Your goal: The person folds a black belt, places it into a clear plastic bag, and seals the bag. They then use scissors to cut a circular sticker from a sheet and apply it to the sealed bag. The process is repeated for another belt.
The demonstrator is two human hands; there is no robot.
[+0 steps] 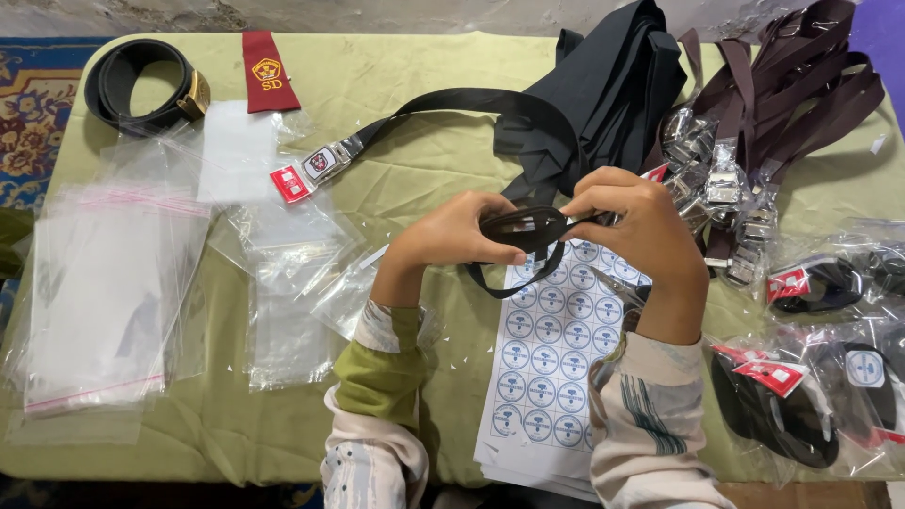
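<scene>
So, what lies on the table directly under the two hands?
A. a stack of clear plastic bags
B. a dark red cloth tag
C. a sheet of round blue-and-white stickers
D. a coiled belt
C: the sticker sheet lies below the left hand and right hand, which hold a black belt strap.

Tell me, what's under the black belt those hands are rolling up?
A white sheet of round blue stickers lies on the green tablecloth. The hands and black belt cover its top edge.
</scene>
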